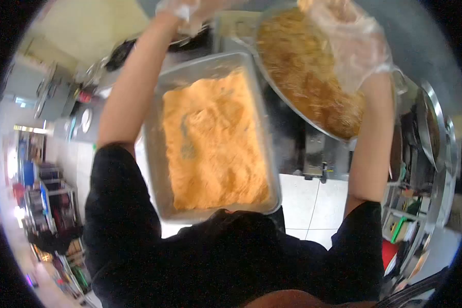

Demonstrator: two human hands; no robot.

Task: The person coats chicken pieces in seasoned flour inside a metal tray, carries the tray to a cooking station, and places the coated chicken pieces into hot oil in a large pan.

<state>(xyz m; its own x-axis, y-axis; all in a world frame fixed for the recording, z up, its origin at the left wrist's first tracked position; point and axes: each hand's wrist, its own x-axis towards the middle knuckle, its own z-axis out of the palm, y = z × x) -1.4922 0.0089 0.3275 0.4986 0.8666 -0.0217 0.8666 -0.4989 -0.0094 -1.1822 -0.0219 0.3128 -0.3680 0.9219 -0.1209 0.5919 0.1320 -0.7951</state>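
Observation:
My left hand (192, 9), in a clear plastic glove, is at the top edge of the view, beyond the far end of a metal tray. It is smeared by motion and partly cut off, so its fingers do not show. Orange breading powder (215, 149) covers the bottom of the metal tray (154, 123), with hollows pressed into it. Over the right side of a large pan (313, 126) of bubbling brown oil (303, 66) is my right hand (357, 43), also gloved. Its fingers are blurred and run out of view; whether it holds anything is unclear.
Under the pan is a dark stove with a metal fitting (314, 154) at its front. A large round metal pan or lid (430, 126) stands at the right. Shelves (56, 195) with goods line the left, and white floor tiles (313, 203) show below.

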